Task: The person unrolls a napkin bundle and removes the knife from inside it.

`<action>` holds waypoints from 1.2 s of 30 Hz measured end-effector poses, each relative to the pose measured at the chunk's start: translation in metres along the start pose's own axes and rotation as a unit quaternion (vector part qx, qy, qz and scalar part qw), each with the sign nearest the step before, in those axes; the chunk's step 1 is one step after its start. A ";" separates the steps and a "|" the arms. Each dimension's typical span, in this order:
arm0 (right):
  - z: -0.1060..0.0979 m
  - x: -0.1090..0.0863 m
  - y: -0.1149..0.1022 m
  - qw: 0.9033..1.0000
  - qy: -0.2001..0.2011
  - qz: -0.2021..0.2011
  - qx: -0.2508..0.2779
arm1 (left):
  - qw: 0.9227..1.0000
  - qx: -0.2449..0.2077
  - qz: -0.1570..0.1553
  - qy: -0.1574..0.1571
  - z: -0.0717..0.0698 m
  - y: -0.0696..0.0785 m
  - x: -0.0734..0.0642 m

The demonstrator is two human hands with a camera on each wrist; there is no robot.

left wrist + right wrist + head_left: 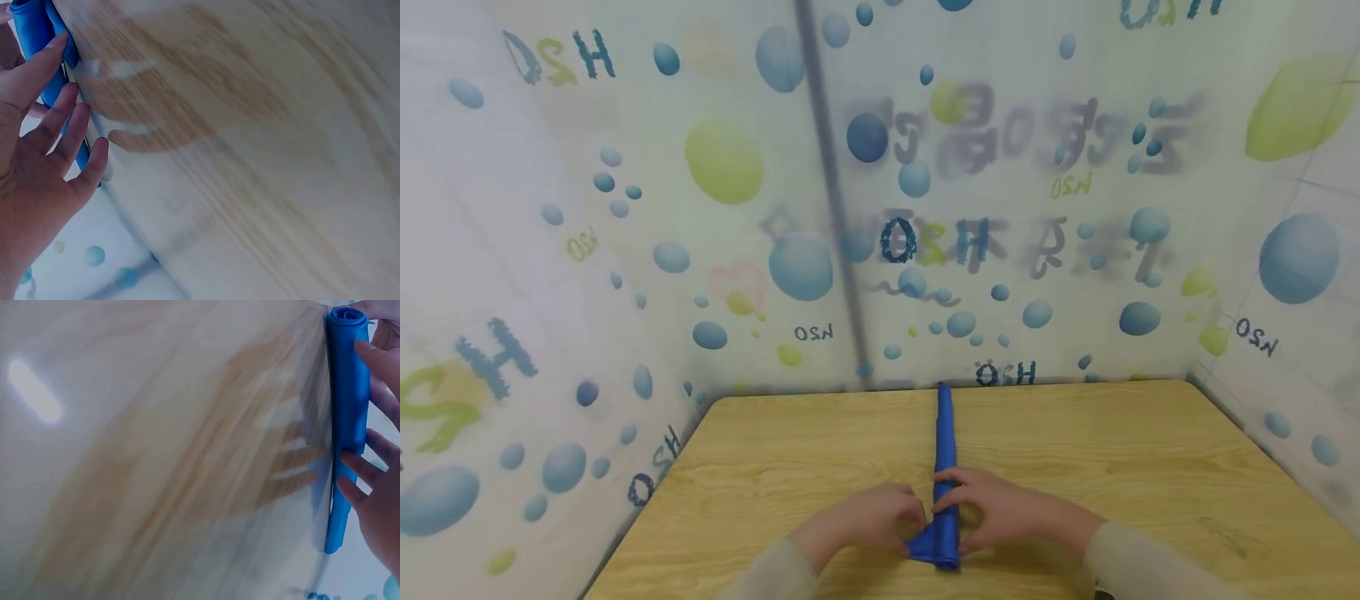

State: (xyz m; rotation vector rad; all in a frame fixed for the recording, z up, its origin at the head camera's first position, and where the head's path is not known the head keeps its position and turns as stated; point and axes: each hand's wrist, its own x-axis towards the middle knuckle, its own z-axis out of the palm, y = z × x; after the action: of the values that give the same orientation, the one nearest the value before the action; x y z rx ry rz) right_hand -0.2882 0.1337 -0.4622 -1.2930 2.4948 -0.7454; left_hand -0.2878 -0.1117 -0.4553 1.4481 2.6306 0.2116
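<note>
1. The blue cloth roll [947,442] lay lengthwise on the wood-grain tabletop [760,467], its near end between the person's two hands and its far end at the table's back edge.
2. The left hand [883,512] pinched a loose blue flap [922,546] that stuck out to the left of the roll's near end; in the left wrist view its other fingers were parted and lightly bent.
3. The right hand [1000,508] held the roll from the right, fingertips reaching across its top and thumb low near the close end.
4. The right wrist view showed the cloth wound in a spiral at that end.
5. Pale sleeves [1150,567] covered both forearms.
6. Translucent curtains [737,233] with blue and green bubbles and mirrored "H2O" lettering stood behind and beside the table.
</note>
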 end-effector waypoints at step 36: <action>0.036 0.108 -0.051 0.999 -0.031 -0.012 -0.041 | 0.978 -0.194 -0.050 0.053 0.004 -0.058 -0.126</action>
State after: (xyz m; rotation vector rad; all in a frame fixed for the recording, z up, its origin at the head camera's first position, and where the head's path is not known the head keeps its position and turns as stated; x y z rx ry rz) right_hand -0.2998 0.0096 -0.4625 -1.3542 2.4875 -0.6044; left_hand -0.2681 -0.2492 -0.4643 1.1999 2.5420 0.7623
